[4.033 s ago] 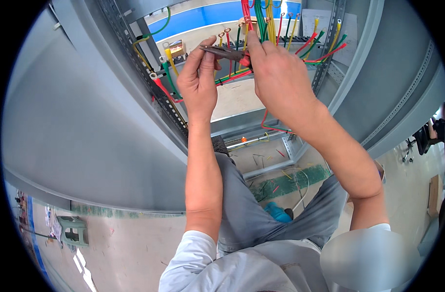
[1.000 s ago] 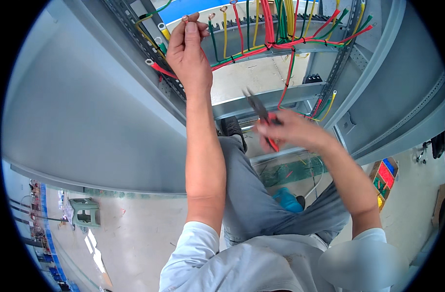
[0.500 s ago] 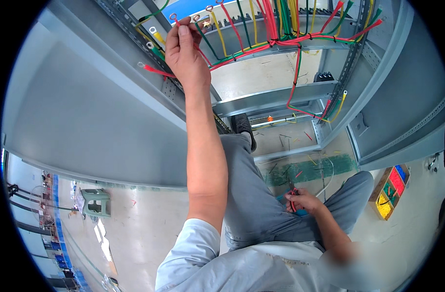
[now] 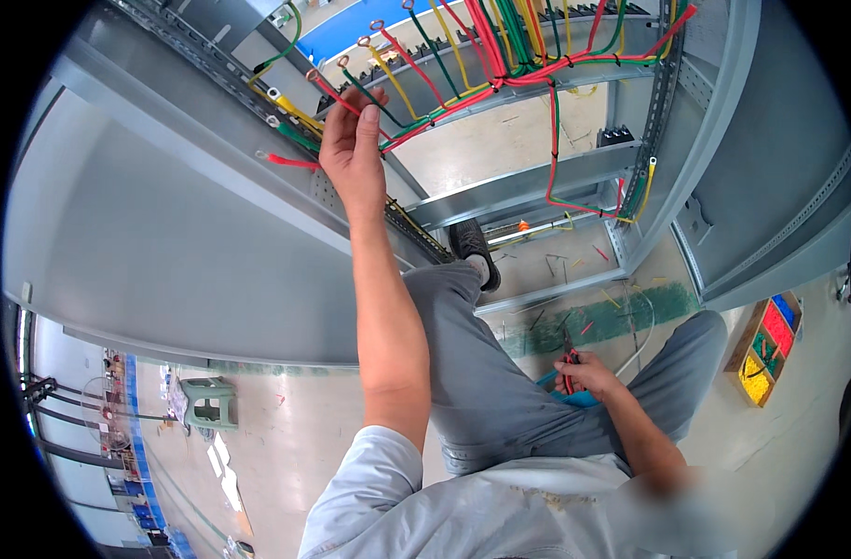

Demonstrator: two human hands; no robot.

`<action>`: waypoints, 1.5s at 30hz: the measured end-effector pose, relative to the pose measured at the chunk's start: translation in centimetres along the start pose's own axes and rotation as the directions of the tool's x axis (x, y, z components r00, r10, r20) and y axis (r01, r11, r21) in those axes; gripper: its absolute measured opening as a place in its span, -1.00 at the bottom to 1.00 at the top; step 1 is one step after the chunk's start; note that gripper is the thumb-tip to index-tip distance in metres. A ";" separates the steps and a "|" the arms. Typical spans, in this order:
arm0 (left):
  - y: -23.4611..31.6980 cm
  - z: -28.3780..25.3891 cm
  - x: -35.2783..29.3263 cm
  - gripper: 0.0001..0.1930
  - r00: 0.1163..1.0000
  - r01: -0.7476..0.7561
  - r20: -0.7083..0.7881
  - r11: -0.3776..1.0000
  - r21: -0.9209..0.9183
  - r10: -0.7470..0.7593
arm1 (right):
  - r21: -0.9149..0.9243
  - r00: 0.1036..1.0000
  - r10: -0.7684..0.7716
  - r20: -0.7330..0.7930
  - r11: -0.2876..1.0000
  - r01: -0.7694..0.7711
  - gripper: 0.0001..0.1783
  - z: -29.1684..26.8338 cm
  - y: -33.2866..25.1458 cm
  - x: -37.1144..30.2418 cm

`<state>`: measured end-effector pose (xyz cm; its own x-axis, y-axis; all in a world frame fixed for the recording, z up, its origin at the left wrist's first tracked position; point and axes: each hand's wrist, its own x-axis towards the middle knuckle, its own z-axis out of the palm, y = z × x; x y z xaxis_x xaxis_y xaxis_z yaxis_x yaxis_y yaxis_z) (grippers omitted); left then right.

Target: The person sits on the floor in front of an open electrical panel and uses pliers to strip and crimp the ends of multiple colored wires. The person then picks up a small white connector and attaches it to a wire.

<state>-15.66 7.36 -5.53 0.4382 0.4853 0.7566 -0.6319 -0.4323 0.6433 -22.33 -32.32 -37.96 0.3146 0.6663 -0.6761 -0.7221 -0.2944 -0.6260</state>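
Note:
My left hand (image 4: 354,163) is raised at the left end of a row of wires inside a grey metal cabinet. Its fingers and thumb close round a red wire (image 4: 332,91), whose ring terminal (image 4: 312,74) sticks out beyond them. Just to the right stands a green wire (image 4: 362,88) with its own ring end, then a yellow wire (image 4: 388,74). Low over my lap, my right hand (image 4: 589,374) grips pliers (image 4: 571,358) with red and black handles, jaws pointing away from me. Something blue (image 4: 574,399) lies beneath that hand.
A tied bundle of red, green and yellow wires (image 4: 528,78) runs across the cabinet. Its grey side panel (image 4: 183,242) fills the left. A divided box (image 4: 765,354) with coloured small parts stands at right. Wire scraps (image 4: 586,328) dot the floor; a green stool (image 4: 208,402) is at lower left.
My left hand has slid down from the red wire's ring end to lower along the wire. My right hand still holds the pliers, now turned slightly. The view has shifted a little.

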 end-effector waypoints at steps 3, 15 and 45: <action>-0.1 0.1 0.1 -0.62 1.000 0.003 0.009 1.000 0.011 -0.003 | -0.011 1.000 0.006 -0.009 1.000 -0.007 -0.66 -0.3 0.4 0.4; -2.5 1.5 2.7 -0.78 0.988 0.061 -0.126 0.977 -0.202 -0.087 | -0.037 0.998 -0.024 -0.060 0.999 0.022 -0.73 -1.3 1.5 1.1; -1.5 6.0 2.9 -0.67 0.992 -0.028 0.122 0.942 0.336 -0.015 | 0.068 0.976 -0.144 -0.161 0.985 0.156 -0.73 -7.1 2.3 -0.8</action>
<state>-9.61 4.80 -3.61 0.5223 0.3948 0.7558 -0.3924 -0.6757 0.6241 -19.82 -38.39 -41.60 0.5103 0.5825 -0.6327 -0.7041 -0.1394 -0.6963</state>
